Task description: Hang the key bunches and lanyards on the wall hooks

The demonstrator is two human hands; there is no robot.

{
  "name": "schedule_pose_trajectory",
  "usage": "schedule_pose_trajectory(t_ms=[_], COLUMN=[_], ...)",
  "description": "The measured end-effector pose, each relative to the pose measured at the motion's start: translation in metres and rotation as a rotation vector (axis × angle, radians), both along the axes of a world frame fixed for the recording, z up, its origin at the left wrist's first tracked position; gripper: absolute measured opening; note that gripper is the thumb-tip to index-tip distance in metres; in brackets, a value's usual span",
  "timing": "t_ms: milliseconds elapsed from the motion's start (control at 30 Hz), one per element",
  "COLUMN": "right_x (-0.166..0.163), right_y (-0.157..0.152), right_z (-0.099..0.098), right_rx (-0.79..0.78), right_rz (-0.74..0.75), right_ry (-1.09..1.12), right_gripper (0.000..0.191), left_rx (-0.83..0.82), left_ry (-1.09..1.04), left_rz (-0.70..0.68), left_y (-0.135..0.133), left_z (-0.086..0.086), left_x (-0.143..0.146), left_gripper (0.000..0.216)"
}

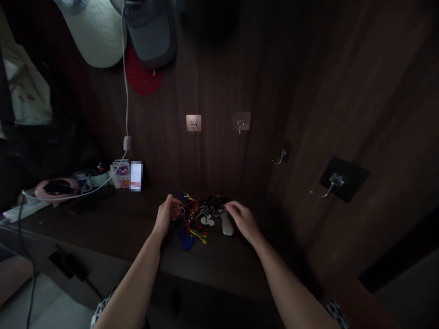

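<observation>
Left hand (167,215) fingers curl together at the tangled key bunch (200,218) on the counter (103,214); right hand (242,218) fingers lie slightly apart by a grey fob (227,224) (grip unconfirmed on both). Tangle warrants slow, ring-by-ring handling.

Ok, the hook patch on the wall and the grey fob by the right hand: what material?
The hook patch looks like translucent plastic film, since it glows tan where light reaches it; its hook looks like polished metal, with bright glints. The grey fob beside the right hand looks like satin plastic or brushed metal: a soft, even sheen, and the dim light leaves it open.
</observation>
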State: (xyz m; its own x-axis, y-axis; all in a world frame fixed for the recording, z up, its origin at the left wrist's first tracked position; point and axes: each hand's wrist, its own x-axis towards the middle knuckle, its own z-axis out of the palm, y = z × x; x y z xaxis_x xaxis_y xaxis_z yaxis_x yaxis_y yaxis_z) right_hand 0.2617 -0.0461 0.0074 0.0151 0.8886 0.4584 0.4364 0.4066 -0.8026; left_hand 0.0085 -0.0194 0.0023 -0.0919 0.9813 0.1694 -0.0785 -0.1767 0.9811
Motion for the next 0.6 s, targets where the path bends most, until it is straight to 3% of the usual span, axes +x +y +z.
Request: schedule_pose_trajectory(t_ms=[67, 167, 300, 433, 600], right_x=[-0.005, -0.013, -0.018, -0.019, -0.020], right_y=[-0.002, -0.006, -0.007, -0.004, -0.001], right_z=[-0.003, -0.009, -0.019, -0.026, -0.028], right_rx=[0.076, 0.101, 0.064, 0.032, 0.052], right_rz=[0.046, 0.073, 0.069, 0.066, 0.040], right_ry=[-0.202, -0.408, -0.570, -0.641, -0.649], right_gripper=[0.026, 0.036, 0.045, 0.045, 0.035], left_rx=[0.072, 0.191, 0.190, 0.142, 0.022], left_ry=[0.119, 0.356, 0.642, 0.837, 1.002], left_rz=[0.052, 0.188, 0.438, 0.482, 0.432], left_y=[0.002, 0.009, 0.019, 0.018, 0.008], left_z=[-0.002, -0.011, -0.022, -0.024, -0.016], left_x=[0.001, -0.001, -0.011, -0.013, -0.004], left_gripper=[0.045, 0.037, 0.040, 0.042, 0.043])
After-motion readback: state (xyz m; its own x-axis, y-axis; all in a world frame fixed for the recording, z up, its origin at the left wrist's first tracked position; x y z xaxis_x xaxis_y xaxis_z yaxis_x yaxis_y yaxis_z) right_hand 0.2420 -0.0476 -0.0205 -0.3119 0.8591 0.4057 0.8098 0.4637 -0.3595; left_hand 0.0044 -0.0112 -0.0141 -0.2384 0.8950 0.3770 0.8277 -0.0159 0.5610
